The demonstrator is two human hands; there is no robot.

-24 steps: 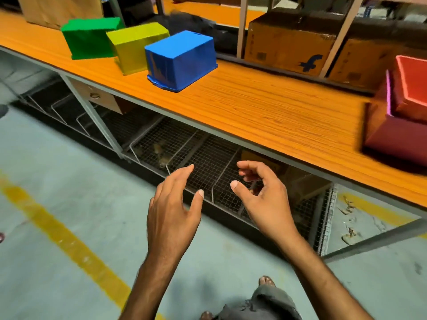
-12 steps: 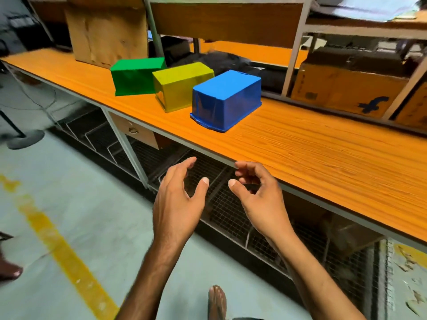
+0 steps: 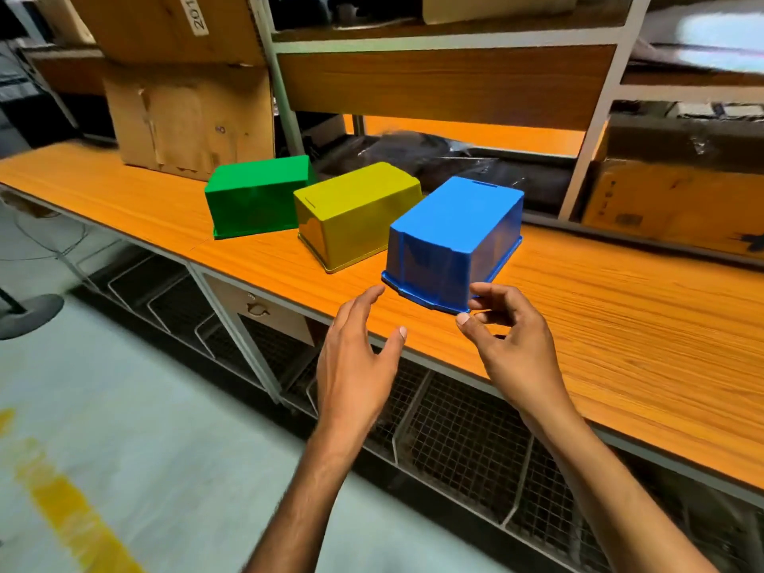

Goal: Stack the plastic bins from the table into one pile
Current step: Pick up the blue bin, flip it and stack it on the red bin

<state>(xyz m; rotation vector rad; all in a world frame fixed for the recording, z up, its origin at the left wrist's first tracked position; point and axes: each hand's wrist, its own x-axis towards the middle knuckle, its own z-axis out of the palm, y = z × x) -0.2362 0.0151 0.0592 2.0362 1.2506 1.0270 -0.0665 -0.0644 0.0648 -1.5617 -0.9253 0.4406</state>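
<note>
Three plastic bins lie upside down in a row on the orange table (image 3: 620,324): a green bin (image 3: 256,196) at the left, a yellow bin (image 3: 355,213) in the middle, a blue bin (image 3: 454,237) nearest me. My left hand (image 3: 355,357) hovers open just short of the blue bin's near left corner. My right hand (image 3: 508,345) is at its near right corner, fingers curled and apart, fingertips close to the rim; whether they touch it is unclear. Neither hand holds anything.
Cardboard boxes (image 3: 186,117) stand behind the green bin, and a metal shelf frame (image 3: 446,43) rises over the table's back. Dark plastic-wrapped items (image 3: 434,155) lie behind the bins. Wire baskets (image 3: 454,432) and a drawer (image 3: 256,308) sit under the table.
Both hands have risen from below the table edge to the blue bin's near end. The view has swung left and closer, so the red and pink bins at the right are out of sight.
</note>
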